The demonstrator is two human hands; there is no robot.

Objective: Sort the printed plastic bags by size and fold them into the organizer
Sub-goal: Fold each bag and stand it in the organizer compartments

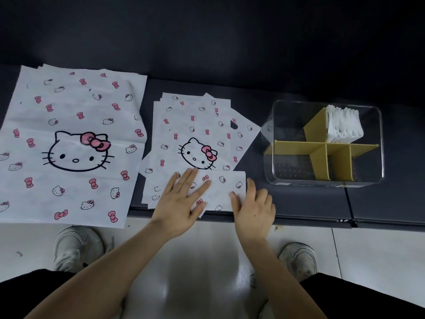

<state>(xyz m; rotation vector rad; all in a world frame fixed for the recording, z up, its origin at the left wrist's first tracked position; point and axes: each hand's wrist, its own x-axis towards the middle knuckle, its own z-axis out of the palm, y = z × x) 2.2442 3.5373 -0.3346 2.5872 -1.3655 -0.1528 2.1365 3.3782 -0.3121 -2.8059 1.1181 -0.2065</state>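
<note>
A pile of large white bags (71,143) printed with cat faces and pink bows lies at the left of the dark table. A pile of smaller bags (195,134) with the same print lies in the middle. On its near edge rests a folded bag (222,189). My left hand (181,199) presses flat on the folded bag's left part with straight fingers. My right hand (253,203) touches its right edge, fingers loosely bent. A clear organizer (326,143) with yellow dividers stands at the right; folded white bags (342,125) fill its far right compartment.
The dark table's near edge (299,221) runs just under my hands. Below it lies a pale tiled floor with my two grey shoes. A dark wall rises behind the table.
</note>
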